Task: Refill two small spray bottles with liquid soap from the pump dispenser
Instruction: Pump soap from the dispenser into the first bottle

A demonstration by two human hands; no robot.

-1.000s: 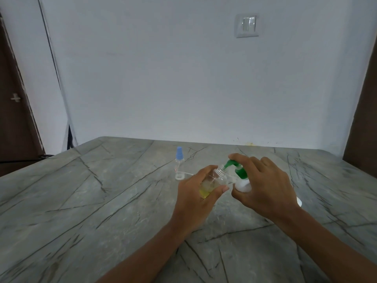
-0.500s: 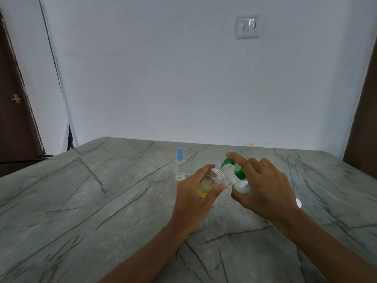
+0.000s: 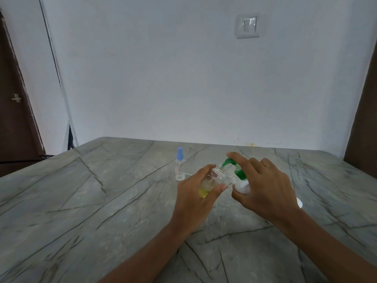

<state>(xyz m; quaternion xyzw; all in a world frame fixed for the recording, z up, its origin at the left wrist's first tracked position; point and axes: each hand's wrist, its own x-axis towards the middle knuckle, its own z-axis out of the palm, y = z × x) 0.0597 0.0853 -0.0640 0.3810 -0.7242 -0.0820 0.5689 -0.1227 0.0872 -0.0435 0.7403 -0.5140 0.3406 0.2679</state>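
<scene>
My left hand [image 3: 195,199] grips a small clear spray bottle [image 3: 212,180], uncapped and tilted, with yellow liquid in its lower part. Its open neck sits right under the green spout of the white pump dispenser [image 3: 242,185]. My right hand [image 3: 265,188] wraps the dispenser, index finger on top of the green pump head; most of the white body is hidden behind the hand. A second small clear spray bottle [image 3: 180,166] with a blue cap stands upright farther back on the grey marble table [image 3: 91,201].
A thin white tube lies on the table beside the blue-capped bottle. A white round edge [image 3: 299,202] shows behind my right wrist. The table meets a white wall at the back; dark doors flank it left and right.
The index finger and green pump head have risen slightly. The tilted bottle stays at the spout. Both hands keep their hold.
</scene>
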